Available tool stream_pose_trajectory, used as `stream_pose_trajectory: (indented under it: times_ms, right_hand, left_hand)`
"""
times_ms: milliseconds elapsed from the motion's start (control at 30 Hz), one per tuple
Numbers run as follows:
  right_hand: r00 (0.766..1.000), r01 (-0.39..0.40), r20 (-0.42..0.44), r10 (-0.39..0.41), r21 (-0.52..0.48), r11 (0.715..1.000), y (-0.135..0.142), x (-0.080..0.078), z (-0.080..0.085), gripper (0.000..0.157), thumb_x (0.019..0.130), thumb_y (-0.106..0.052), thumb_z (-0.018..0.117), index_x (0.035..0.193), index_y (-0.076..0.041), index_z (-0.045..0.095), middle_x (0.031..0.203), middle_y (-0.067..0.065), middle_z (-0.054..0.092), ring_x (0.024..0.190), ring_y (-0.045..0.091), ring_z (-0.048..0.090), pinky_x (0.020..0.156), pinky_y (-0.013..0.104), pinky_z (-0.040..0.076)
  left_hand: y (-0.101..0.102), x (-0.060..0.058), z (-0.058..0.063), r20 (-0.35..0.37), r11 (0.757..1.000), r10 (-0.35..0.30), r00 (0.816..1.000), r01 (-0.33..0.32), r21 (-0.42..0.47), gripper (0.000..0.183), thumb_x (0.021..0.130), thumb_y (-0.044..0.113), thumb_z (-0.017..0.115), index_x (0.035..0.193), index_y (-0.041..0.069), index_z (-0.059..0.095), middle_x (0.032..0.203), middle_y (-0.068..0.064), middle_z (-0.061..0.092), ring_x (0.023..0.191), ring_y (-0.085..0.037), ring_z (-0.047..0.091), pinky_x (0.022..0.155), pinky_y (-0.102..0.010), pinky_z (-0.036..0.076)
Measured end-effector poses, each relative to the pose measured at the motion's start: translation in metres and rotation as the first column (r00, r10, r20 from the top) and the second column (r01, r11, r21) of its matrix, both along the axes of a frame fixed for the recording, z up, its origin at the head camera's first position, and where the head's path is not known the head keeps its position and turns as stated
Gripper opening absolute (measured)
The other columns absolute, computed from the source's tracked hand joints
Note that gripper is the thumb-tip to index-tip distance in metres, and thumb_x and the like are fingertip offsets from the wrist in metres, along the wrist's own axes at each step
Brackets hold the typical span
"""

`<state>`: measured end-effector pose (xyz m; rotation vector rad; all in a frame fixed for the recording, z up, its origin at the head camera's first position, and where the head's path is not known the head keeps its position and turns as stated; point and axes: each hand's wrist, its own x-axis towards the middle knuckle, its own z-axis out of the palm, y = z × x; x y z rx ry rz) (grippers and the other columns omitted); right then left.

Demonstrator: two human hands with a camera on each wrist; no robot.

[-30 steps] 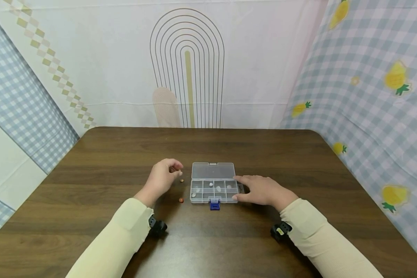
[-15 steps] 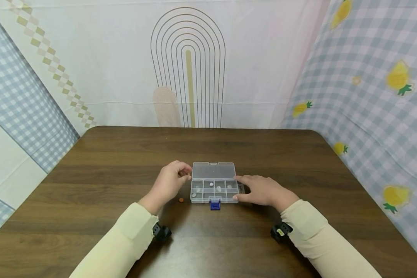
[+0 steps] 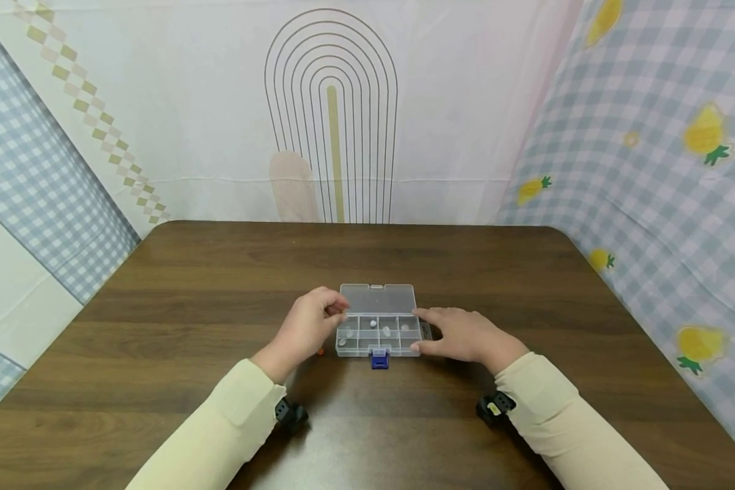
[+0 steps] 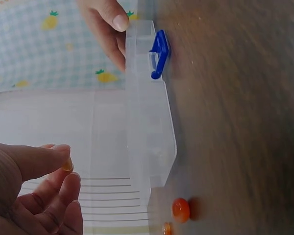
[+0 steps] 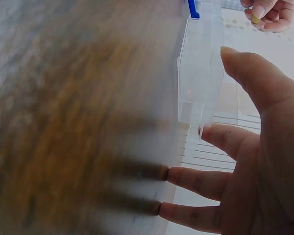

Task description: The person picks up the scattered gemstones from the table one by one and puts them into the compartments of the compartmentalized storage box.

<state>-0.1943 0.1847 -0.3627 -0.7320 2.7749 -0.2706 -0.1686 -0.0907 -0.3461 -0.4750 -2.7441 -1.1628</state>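
Observation:
Between thumb and fingertips, my left hand [image 3: 309,323] pinches a small amber-yellow bead [image 4: 67,164]. It is held above the left end of a clear plastic compartment box [image 3: 398,352], whose lid [image 3: 377,299] lies folded back. Small whitish pieces [image 3: 386,331] sit in several compartments. My right hand [image 3: 465,335] is spread at the box's right end, thumb at the front corner and index finger by the hinge side. Its other fingertips [image 5: 174,176] rest on the table. A red-orange bead [image 4: 181,210] lies on the wood left of the box, a smaller orange bead [image 4: 167,228] beyond it.
A blue clasp [image 3: 380,358] hangs open at the box's front. The brown wooden table [image 3: 465,435] reaches back to a white patterned cloth [image 3: 453,122], with a blue checked cloth [image 3: 649,224] along the right side. Black wrist cameras [image 3: 290,412] are strapped over both pale sleeves.
My left hand has moved right, from over the beads on the table to the box's left end, and now partly covers the beads in the head view. My right hand has stayed in place.

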Motion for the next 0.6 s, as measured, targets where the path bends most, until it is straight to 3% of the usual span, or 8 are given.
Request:
stream_pose_trajectory:
  times_ms: [600]
  right_hand:
    - [1.0,0.005,-0.001,-0.005,-0.001,1.0,0.0,0.001,0.001,0.076,0.088,-0.062,0.055,0.147,-0.016,0.042,0.145,0.016,0.046,0.132,0.038,0.043,0.102,0.058,0.037]
  left_hand:
    - [0.013,0.005,-0.004,-0.042,0.996,-0.069,0.997,0.067,-0.054,0.011,0.083,-0.003,0.07,0.093,0.003,0.07,0.091,-0.003,0.064,0.08,-0.019,0.063,0.072,-0.031,0.052]
